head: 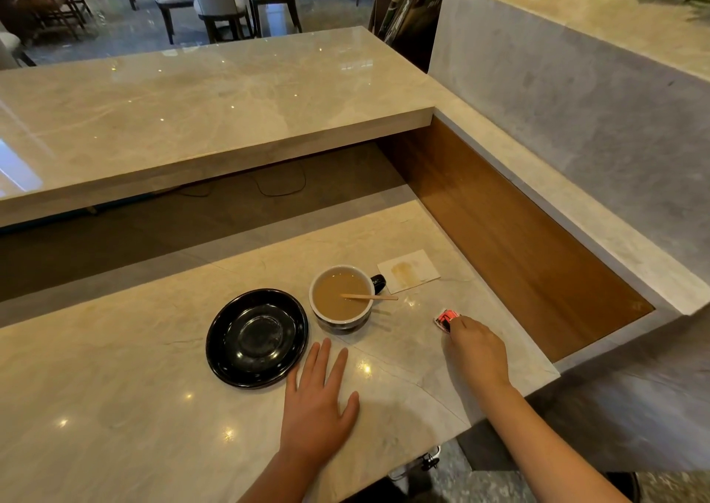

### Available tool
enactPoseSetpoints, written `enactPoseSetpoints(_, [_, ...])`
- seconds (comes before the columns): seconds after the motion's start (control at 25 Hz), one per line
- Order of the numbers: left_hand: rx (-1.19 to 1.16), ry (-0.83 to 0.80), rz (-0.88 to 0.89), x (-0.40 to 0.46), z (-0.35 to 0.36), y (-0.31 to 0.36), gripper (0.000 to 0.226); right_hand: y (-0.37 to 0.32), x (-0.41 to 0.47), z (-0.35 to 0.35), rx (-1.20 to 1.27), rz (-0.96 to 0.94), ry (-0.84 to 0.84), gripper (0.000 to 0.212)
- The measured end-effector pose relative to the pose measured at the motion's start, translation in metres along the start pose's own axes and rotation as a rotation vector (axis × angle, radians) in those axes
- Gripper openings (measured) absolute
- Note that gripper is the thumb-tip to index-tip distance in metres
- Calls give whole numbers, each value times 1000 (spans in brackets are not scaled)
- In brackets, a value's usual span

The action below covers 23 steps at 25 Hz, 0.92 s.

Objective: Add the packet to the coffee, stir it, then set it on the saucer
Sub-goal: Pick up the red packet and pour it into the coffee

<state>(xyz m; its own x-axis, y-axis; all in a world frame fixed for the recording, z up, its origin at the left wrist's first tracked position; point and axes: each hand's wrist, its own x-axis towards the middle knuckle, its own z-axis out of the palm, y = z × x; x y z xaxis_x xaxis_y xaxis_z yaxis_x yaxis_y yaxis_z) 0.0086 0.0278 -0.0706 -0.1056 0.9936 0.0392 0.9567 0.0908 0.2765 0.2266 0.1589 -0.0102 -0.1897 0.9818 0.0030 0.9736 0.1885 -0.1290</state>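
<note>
On marble counter [115, 406]: 1 cup of coffee [340, 298], stirrer [369, 297] leaning inside, beside empty black saucer [256, 338]. Right hand [476, 349] fingertips pinching red packet [445, 319], likely lifting it. Left hand [317, 399] flat, fingers spread, bracing.

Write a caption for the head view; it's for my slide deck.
Right hand reaches the small red packet beside the white cup of milky coffee; left hand rests flat.
</note>
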Motion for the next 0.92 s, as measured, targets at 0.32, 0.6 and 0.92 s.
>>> enactPoseSetpoints(0.32, [3, 8, -14, -1, 0, 1, 64, 7, -7, -6, 479, 215, 188, 8])
enactPoseSetpoints(0.6, [22, 11, -23, 0, 0, 1, 64, -22, -10, -59, 1688, 655, 12, 15])
enactPoseSetpoints(0.92, [19, 8, -39, 0, -1, 2, 64, -36, 4, -73, 1796, 460, -158, 19])
